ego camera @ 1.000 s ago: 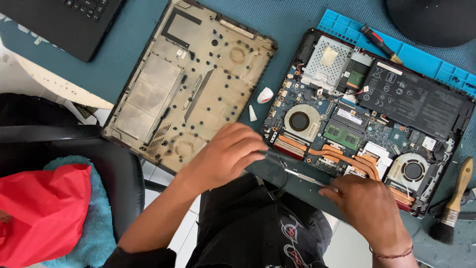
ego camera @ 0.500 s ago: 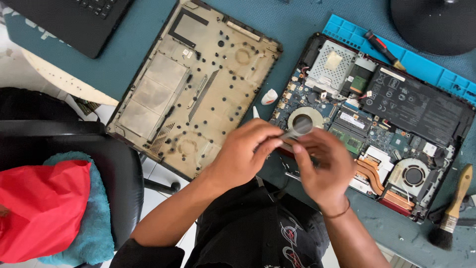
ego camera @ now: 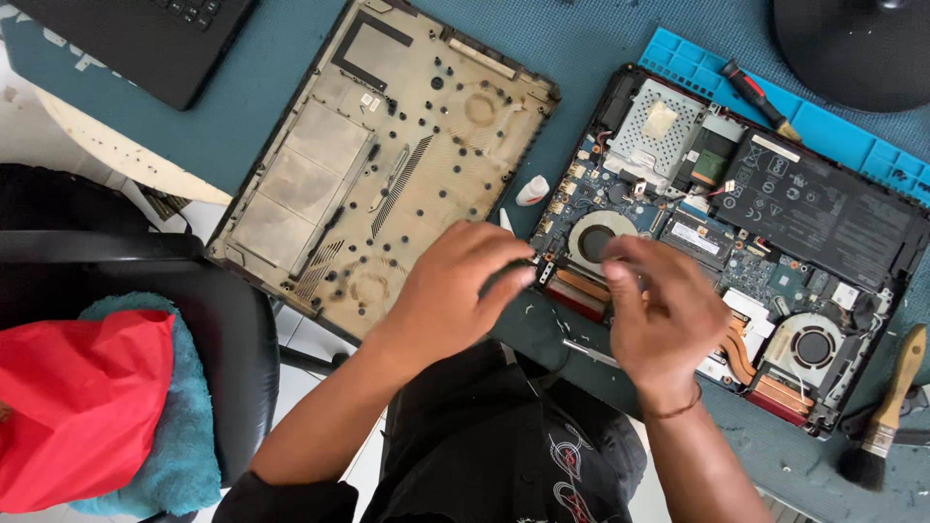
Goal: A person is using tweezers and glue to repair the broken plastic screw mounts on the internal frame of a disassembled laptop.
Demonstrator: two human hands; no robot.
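- The left hand (ego camera: pixel 455 291) is curled, fingers bent inward with the tips at the near left corner of the opened black laptop base with its exposed blue circuit board (ego camera: pixel 736 242); whether anything is pinched in it cannot be told.
- The right hand (ego camera: pixel 659 310) hovers over the same near edge, fingers loosely bent and blurred; what it holds, if anything, cannot be told.
- Between the two hands, just beyond the fingertips, sits the round grey cooling fan (ego camera: pixel 596 237) with copper heat pipes beside it.
- Below the right hand a thin silver metal tool (ego camera: pixel 589 353) lies on the teal work mat (ego camera: pixel 581 48).
- Just beyond the left hand lies a small white plastic pick (ego camera: pixel 532 191).
- Left of the left hand, farther off, rests the removed dusty tan laptop bottom cover (ego camera: pixel 387 165), inner side up.
- Far right of the right hand lies a wooden-handled black-bristle brush (ego camera: pixel 886 407).
- Beyond the right hand, past the laptop, a red-handled screwdriver (ego camera: pixel 760 100) lies on a blue plastic tray (ego camera: pixel 843 131).
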